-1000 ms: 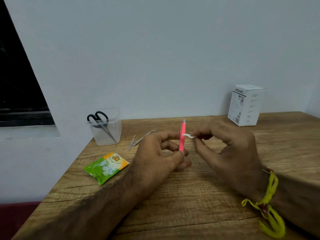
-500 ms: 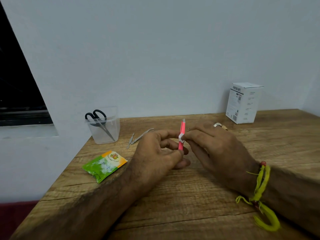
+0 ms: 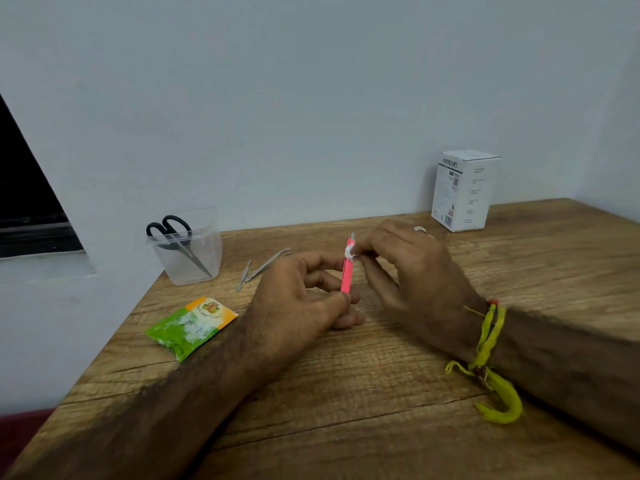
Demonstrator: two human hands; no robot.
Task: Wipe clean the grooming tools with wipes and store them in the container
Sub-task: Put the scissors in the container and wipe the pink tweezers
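My left hand (image 3: 298, 299) pinches the lower end of pink tweezers (image 3: 347, 271) and holds them upright above the wooden table (image 3: 346, 393). My right hand (image 3: 408, 268) pinches a small white wipe (image 3: 349, 252) around the tweezers near their metal tip. A clear plastic container (image 3: 194, 251) stands at the table's back left corner with black-handled scissors (image 3: 173, 233) inside. Two metal grooming tools (image 3: 259, 270) lie on the table between the container and my left hand.
A green and orange wipe sachet (image 3: 190, 327) lies near the table's left edge. A white cardboard box (image 3: 464, 192) stands at the back right against the wall. The table's left edge drops off beside the sachet.
My right hand brought the wipe onto the tweezers and has slid it up the shaft toward the tip. My left hand keeps its hold on the lower end.
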